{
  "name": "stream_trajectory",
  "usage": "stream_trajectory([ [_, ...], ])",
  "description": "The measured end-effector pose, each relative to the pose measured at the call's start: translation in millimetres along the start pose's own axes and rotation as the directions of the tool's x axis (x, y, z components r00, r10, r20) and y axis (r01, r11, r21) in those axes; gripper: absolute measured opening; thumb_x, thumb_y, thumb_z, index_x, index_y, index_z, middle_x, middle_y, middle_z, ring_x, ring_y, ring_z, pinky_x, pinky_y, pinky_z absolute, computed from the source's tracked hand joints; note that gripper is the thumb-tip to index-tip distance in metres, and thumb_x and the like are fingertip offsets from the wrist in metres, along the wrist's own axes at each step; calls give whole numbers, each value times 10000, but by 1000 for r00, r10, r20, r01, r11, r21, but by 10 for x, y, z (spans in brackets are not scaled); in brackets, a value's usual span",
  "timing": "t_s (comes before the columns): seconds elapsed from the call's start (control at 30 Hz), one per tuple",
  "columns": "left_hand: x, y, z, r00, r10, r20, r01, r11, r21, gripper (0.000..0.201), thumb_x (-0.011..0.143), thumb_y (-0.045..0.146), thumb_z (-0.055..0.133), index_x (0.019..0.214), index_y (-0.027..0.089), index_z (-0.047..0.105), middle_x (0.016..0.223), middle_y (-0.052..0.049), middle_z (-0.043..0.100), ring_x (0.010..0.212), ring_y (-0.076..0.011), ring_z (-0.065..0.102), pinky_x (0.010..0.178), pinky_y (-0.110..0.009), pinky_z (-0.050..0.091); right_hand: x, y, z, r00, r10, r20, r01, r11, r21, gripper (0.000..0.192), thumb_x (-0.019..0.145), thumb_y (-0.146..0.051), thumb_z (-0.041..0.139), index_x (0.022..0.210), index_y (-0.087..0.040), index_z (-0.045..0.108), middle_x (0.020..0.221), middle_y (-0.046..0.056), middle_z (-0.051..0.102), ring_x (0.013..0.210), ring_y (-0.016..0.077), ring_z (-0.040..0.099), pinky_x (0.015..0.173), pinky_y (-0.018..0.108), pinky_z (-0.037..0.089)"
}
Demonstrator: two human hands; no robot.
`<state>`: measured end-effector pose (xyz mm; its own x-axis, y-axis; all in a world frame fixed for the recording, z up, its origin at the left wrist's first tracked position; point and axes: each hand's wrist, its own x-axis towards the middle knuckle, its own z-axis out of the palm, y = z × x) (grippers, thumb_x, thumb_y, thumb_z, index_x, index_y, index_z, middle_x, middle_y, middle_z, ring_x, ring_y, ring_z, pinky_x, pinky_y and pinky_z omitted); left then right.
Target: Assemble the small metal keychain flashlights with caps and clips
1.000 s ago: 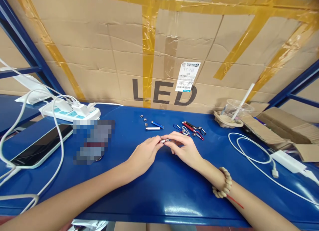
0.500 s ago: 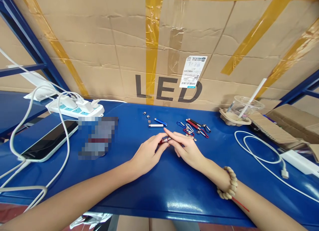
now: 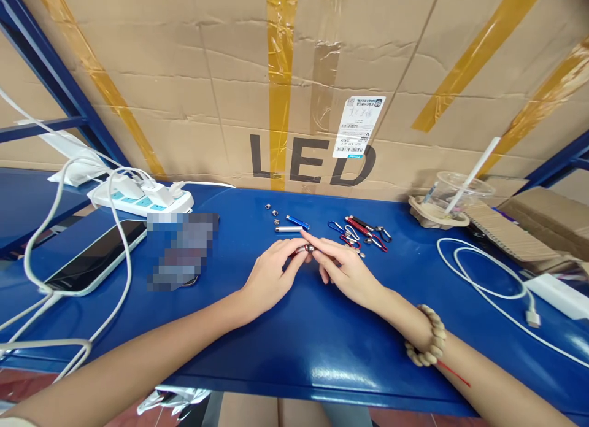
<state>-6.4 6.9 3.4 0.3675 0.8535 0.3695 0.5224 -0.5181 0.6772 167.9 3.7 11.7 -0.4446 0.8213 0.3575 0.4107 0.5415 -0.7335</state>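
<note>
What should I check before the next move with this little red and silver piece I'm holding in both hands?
1. Both hands on the piece: left hand and right hand meet at the small red and silver piece. Ok.
2. Grip secure: the piece is pinched at the fingertips, mostly hidden. Cannot tell.
3. Spare parts within reach: silver tube, blue tube and small silver caps lie just beyond the hands. Ok.
4. Carabiner clips apart from the hands. Ok.
5. White cable away from the right forearm. Ok.
</note>
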Motion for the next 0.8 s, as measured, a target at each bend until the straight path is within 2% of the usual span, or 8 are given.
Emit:
stream_trajectory([
  [0.23, 1, 15, -4, 1000, -29, 12, 29, 999, -15, 237, 922, 296, 395, 1042, 220, 584, 997, -27, 652, 899, -170, 585, 799, -279, 454, 14, 26, -6, 978, 95, -184, -72, 989, 127, 314, 835, -337, 575, 1101, -184, 639, 836, 30, 635, 426, 42, 525, 405, 181, 450],
  [0.37, -8, 16, -4, 998, -49, 39, 52, 995, -84, 226, 926, 317, 387, 1059, 226, 545, 987, -18, 648, 874, -158, 590, 772, -265, 455, 17, 23, -7, 964, 143, -222, -91, 969, 231, 233, 769, -350, 658, 906, -166, 697, 774, 32, 661, 405, 49, 532, 375, 182, 445],
  [0.47, -17, 14, -1, 996, -68, 58, 75, 990, -120, 221, 925, 317, 391, 1099, 229, 496, 959, -14, 645, 833, -147, 594, 735, -254, 454, 31, 36, -17, 963, 154, -221, -71, 937, 343, 233, 716, -363, 706, 835, -163, 720, 813, 43, 649, 402, 47, 532, 341, 187, 433],
  [0.63, -19, 17, 7, 995, -43, 89, 52, 993, -107, 139, 918, 295, 402, 905, 210, 511, 867, 0, 634, 770, -136, 581, 697, -244, 432, 71, 72, -52, 977, 131, -167, -41, 889, 455, 166, 669, -314, 748, 784, -193, 748, 766, 18, 605, 430, 36, 531, 336, 163, 427],
  [0.8, -38, 4, 12, 996, 6, 93, 2, 996, -86, 131, 907, 248, 406, 800, 200, 466, 792, 14, 625, 691, -121, 570, 621, -218, 408, 75, 73, -54, 979, 172, -112, -97, 869, 485, 104, 614, -248, 783, 706, -209, 754, 718, 8, 598, 454, 44, 539, 329, 142, 413],
])
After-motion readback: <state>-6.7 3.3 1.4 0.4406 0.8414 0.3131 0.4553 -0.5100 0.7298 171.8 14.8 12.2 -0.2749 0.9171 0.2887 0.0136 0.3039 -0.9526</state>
